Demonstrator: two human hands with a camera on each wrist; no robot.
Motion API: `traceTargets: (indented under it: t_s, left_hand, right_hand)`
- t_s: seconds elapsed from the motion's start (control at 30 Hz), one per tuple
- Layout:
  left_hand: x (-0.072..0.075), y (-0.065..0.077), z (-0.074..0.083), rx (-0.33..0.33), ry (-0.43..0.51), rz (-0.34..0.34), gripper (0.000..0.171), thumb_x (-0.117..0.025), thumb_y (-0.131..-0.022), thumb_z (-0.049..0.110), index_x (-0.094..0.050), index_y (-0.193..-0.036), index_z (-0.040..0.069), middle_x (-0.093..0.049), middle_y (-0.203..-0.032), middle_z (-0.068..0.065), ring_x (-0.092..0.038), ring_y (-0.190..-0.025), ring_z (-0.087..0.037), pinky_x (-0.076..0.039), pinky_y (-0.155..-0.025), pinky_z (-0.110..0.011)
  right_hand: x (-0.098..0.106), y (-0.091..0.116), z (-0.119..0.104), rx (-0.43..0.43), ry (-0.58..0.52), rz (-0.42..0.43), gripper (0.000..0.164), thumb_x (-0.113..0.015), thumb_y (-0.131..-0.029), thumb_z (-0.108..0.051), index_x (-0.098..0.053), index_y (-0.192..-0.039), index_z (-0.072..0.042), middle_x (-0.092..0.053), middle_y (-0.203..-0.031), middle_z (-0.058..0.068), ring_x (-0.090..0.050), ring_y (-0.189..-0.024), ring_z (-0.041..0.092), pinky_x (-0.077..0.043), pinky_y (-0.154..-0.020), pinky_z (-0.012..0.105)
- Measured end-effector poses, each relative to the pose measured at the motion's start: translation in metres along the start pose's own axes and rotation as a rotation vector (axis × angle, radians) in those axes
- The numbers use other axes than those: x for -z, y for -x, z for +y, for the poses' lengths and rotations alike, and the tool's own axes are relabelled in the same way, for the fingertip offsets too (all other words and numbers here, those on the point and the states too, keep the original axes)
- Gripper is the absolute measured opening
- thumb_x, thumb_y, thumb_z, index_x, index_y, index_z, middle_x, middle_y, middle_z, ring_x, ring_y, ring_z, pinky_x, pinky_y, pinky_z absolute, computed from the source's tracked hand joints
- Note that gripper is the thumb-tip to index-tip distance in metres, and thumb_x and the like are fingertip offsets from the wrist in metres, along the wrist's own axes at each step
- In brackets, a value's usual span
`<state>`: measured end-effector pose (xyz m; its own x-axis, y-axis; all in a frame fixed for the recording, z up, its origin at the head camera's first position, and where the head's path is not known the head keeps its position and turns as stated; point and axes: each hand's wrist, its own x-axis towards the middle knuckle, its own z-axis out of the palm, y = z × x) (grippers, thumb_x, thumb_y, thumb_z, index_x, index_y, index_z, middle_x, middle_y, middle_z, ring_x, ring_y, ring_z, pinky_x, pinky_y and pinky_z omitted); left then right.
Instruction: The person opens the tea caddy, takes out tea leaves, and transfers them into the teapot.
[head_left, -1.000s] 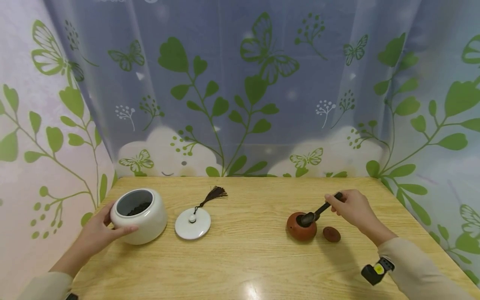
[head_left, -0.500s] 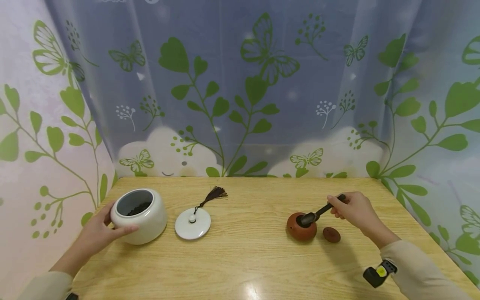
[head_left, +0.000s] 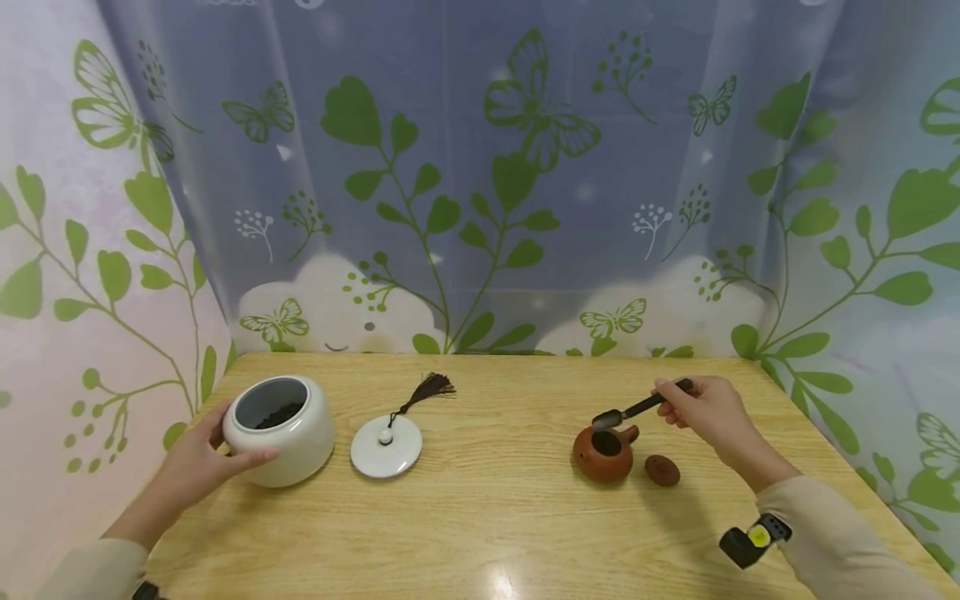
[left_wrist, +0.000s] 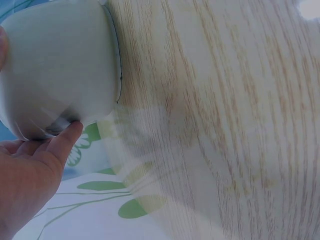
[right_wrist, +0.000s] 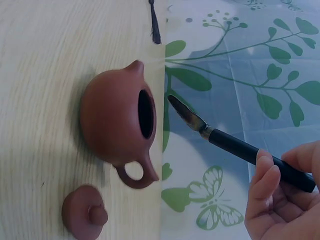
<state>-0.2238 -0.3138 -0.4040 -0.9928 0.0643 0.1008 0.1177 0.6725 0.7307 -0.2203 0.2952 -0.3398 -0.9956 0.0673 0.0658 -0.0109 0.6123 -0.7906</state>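
Observation:
On the left, my left hand (head_left: 198,467) grips the side of a white ceramic jar (head_left: 303,450), thumb in front and fingers round the back. Dark tea leaves (head_left: 279,416) lie inside it. My right hand (head_left: 708,425) pinches the black handle of a small tea scoop (right_wrist: 232,145). The scoop's blade is just above the opening of a reddish-brown clay teapot (right_wrist: 107,115), apart from it in the right wrist view. The teapot's inside looks dark. Its small round lid (right_wrist: 82,212) lies on the table beside the handle.
A white jar lid (head_left: 397,458) with a knob and dark tassel (head_left: 431,387) lies right of the jar. The wooden table (head_left: 480,500) ends at a patterned curtain (head_left: 450,317) behind, with more patterned cloth along both sides.
The tea scoop has risen out of the teapot's opening and now hangs over its rim, leaving the pot's handle in sight. The left hand and jar stay in place.

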Motion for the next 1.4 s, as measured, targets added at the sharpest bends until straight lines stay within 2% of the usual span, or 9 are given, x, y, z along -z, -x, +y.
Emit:
traceTargets:
  t_s: [0.3,0.47,0.73,0.97,1.4]
  left_hand:
    - [0.0,0.001,0.0,-0.004,-0.011,0.0,0.104,-0.079,-0.079,0.039,-0.017,-0.15,-0.005,-0.033,-0.146,-0.032,-0.034,-0.131,-0.053,-0.035,-0.1,-0.064]
    - [-0.001,0.0,-0.001,-0.015,-0.013,0.006,0.103,-0.079,-0.079,0.038,-0.018,-0.15,-0.005,-0.034,-0.146,-0.032,-0.034,-0.131,-0.053,-0.035,-0.1,-0.063]
    - [-0.002,-0.001,-0.002,-0.019,-0.013,0.005,0.1,-0.079,-0.079,0.035,-0.019,-0.15,-0.003,-0.034,-0.146,-0.031,-0.034,-0.131,-0.052,-0.035,-0.1,-0.063]
    - [-0.001,0.0,-0.004,-0.002,-0.008,0.0,0.103,-0.079,-0.08,0.037,-0.016,-0.151,-0.004,-0.031,-0.147,-0.033,-0.031,-0.131,-0.054,-0.034,-0.101,-0.064]
    - [-0.001,0.0,-0.004,0.007,0.0,-0.006,0.103,-0.078,-0.08,0.036,-0.016,-0.151,-0.004,-0.031,-0.148,-0.032,-0.032,-0.132,-0.053,-0.034,-0.101,-0.063]
  right_hand:
    - [-0.019,-0.007,-0.017,0.009,-0.089,-0.024,0.046,-0.053,-0.099,-0.035,-0.065,-0.103,0.009,-0.068,-0.073,0.001,-0.063,-0.066,0.011,-0.055,-0.063,0.024]
    - [-0.033,-0.012,-0.026,0.02,-0.129,-0.046,0.046,-0.053,-0.099,-0.036,-0.065,-0.106,0.008,-0.067,-0.073,-0.001,-0.063,-0.068,0.012,-0.055,-0.064,0.024]
    - [-0.058,-0.015,-0.044,0.028,-0.218,-0.11,0.042,-0.054,-0.099,-0.032,-0.066,-0.108,0.007,-0.067,-0.074,0.001,-0.062,-0.068,0.011,-0.055,-0.065,0.025]
    - [-0.09,-0.02,-0.057,0.06,-0.29,-0.16,0.036,-0.056,-0.098,-0.027,-0.069,-0.101,0.007,-0.067,-0.072,0.003,-0.063,-0.068,0.017,-0.055,-0.064,0.026]
    - [-0.148,-0.02,-0.083,0.069,-0.463,-0.204,0.031,-0.058,-0.097,-0.022,-0.069,-0.099,0.007,-0.066,-0.069,0.002,-0.062,-0.063,0.012,-0.054,-0.064,0.026]
